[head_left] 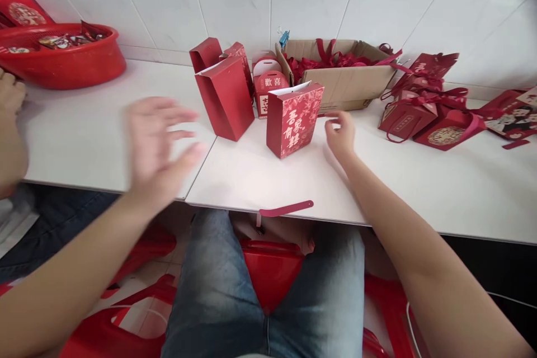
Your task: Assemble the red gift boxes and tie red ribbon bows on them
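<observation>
A red box with gold lettering (296,120) stands upright on the white table, its top open. My right hand (340,131) is just to its right, fingers curled together; whether something small is between them cannot be made out. My left hand (161,142), blurred, hovers over the table with fingers apart and nothing in it. Between my left hand and the lettered box stand plain red boxes (229,100). A dark red ribbon strip (287,208) lies at the table's front edge.
Behind are a small red box (271,81) and a cardboard box of red ribbons (348,81). Ribboned gift boxes (440,117) stand right. A red basket of packets (75,61) is back left, near another person's arm (10,134).
</observation>
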Demonstrator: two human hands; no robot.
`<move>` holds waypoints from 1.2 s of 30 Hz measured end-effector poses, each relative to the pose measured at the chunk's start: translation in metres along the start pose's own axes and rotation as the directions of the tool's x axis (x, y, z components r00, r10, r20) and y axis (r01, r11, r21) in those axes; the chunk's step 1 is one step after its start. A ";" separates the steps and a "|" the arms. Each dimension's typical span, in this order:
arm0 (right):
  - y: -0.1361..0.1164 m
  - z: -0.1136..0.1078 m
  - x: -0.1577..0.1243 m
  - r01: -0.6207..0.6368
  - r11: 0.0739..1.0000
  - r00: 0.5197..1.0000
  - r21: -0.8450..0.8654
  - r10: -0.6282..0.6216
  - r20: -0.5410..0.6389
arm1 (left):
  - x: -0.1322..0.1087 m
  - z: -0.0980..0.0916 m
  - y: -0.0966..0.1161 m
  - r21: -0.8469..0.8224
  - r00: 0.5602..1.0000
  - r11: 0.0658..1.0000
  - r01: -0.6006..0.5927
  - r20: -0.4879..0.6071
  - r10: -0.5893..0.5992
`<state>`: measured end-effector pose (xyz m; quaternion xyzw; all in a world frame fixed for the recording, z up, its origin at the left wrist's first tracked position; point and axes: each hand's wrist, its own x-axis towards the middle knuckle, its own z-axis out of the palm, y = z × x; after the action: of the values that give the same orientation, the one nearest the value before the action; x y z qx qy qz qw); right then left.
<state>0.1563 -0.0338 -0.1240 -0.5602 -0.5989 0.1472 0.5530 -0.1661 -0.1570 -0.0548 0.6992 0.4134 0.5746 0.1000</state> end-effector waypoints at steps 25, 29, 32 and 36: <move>-0.061 -0.020 -0.035 -0.074 0.821 0.928 0.565 -0.151 0.341 | 0.038 0.117 -0.007 -0.454 0.975 0.885 0.100 0.223 0.004; -0.064 -0.021 -0.039 0.083 0.875 0.950 0.477 -0.215 0.228 | 0.034 0.120 -0.009 -0.334 0.989 0.941 -0.054 0.110 0.095; -0.065 -0.023 -0.038 0.344 0.861 0.908 0.374 -0.406 0.102 | 0.033 0.120 -0.012 -0.149 0.937 0.929 -0.338 0.041 0.347; -0.065 -0.024 -0.033 0.629 0.754 0.760 0.190 -0.648 0.055 | 0.034 0.122 -0.020 -0.022 0.899 0.902 -0.431 0.080 0.431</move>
<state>0.1348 -0.0933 -0.0803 -0.2662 -0.7715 0.0296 0.5771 -0.0673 -0.0804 -0.0816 0.7963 0.2427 0.5539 -0.0112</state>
